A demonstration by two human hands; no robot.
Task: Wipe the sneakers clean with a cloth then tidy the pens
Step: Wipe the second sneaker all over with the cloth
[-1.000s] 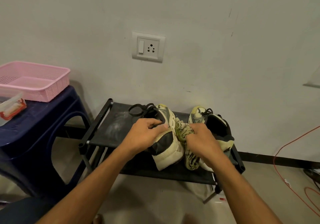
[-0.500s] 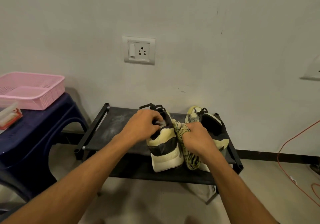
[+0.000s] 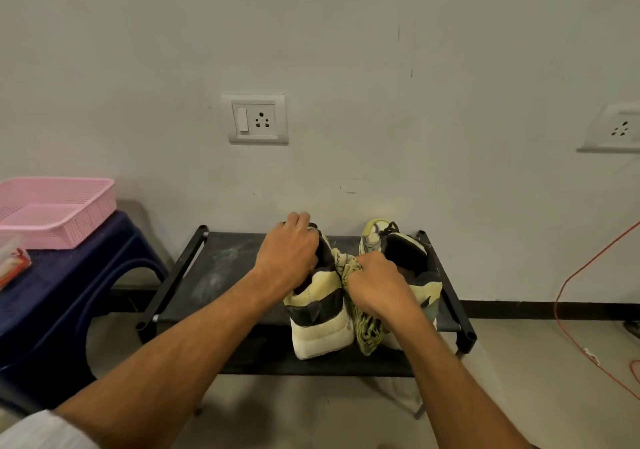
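Two cream, pale-yellow and black sneakers stand side by side on a low black rack (image 3: 221, 268), heels toward me. My left hand (image 3: 287, 254) grips the top of the left sneaker (image 3: 320, 320) around its collar and tongue. My right hand (image 3: 377, 284) is closed on a yellow-green patterned cloth (image 3: 367, 330), pressed into the gap between the shoes against the left sneaker's inner side. The right sneaker (image 3: 405, 251) sits behind my right hand, partly hidden. No pens can be made out.
A dark blue plastic stool (image 3: 69, 296) stands at the left with a pink mesh basket (image 3: 59, 209) and a clear red-trimmed box (image 3: 14, 265) on it. An orange cable (image 3: 568, 296) runs along the floor at the right. Wall sockets sit above the rack.
My left hand slid from the left sneaker's side up onto its collar and the shoe turned heel toward me. The right hand with the cloth stayed between the shoes. The camera view shifted.
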